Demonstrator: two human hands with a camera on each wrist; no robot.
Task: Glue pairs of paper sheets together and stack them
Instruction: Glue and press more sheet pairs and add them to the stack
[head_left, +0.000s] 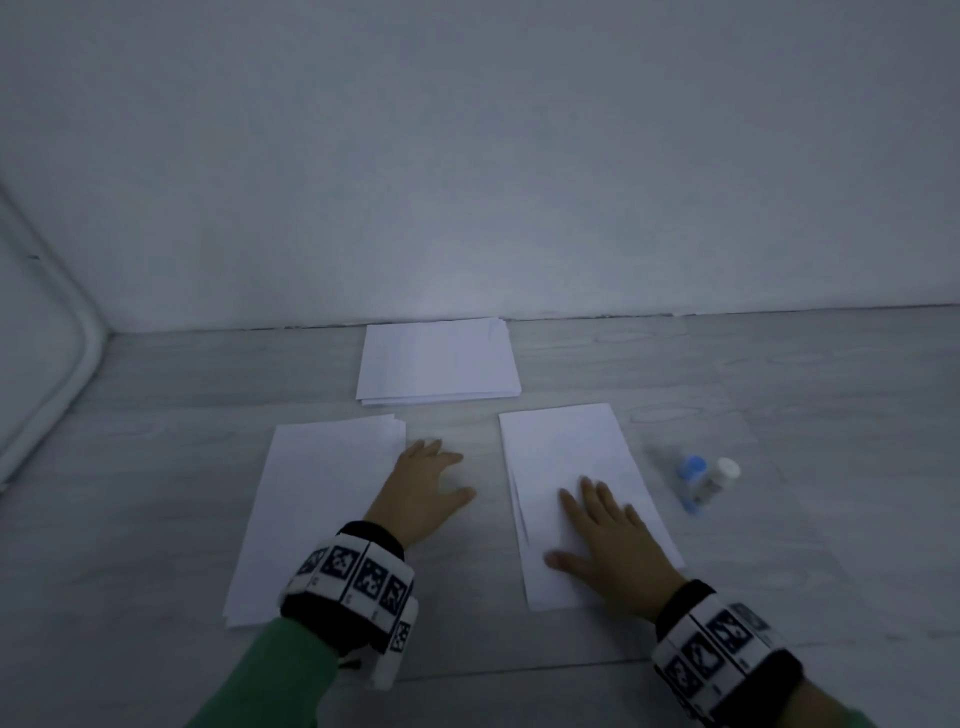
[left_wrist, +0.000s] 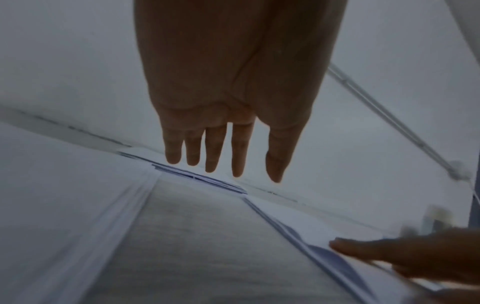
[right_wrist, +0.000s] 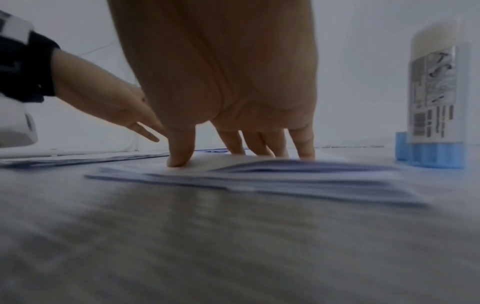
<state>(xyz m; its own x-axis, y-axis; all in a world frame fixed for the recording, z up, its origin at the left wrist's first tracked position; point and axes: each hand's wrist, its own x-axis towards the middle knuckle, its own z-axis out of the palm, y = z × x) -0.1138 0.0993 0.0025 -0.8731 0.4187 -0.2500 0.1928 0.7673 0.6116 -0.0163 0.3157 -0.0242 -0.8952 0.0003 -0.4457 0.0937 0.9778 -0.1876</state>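
Grey wood-grain floor (head_left: 519, 691) under a plain pale wall (head_left: 467, 156), with a white pipe (head_left: 78, 374) in the left corner. Far paper stack (head_left: 437, 361): several sheets, long axis crosswise, just before the wall, ahead of both hands and between them. Left paper pile (head_left: 317, 514): long axis running away from the person, its right edge beside the left hand (head_left: 423, 493). Right paper pile (head_left: 582, 499): same lengthwise lie, edges slightly fanned, directly under the right hand (head_left: 605, 540). Right hand: flat, fingers straight and spread, pressing the top sheet. Left hand: relaxed and empty, over bare floor between the two near piles. Glue stick (head_left: 716, 480) with blue cap (head_left: 691, 475) beside it: upright, just right of the right pile, nearer the right hand. Judgement: any reach for glue falls to the right hand; the far stack lies forward of both.
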